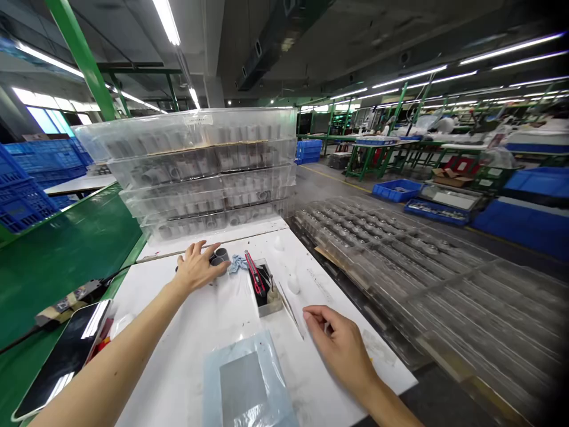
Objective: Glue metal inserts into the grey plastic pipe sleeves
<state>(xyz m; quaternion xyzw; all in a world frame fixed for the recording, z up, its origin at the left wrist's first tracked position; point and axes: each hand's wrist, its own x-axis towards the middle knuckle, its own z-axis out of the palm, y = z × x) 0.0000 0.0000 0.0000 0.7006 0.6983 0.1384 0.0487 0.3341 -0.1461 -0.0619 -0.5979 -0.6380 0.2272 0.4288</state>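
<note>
At eleven o'clock on the white tabletop (182,341), grey tubes (221,257), seemingly upright, stand at the nearer left hand's (197,270) two o'clock; its grip is spread around them, hold unclear. The right hand (340,344), loosely curled, contents hidden, rests at four o'clock.

Tube lights (166,21) glow overhead, well beyond the left hand (198,268); under it, the white table (182,338) looks bright. I catch glare on the phone (62,359) left of it; rightward, clear trays (489,314) blur into darkness.
</note>
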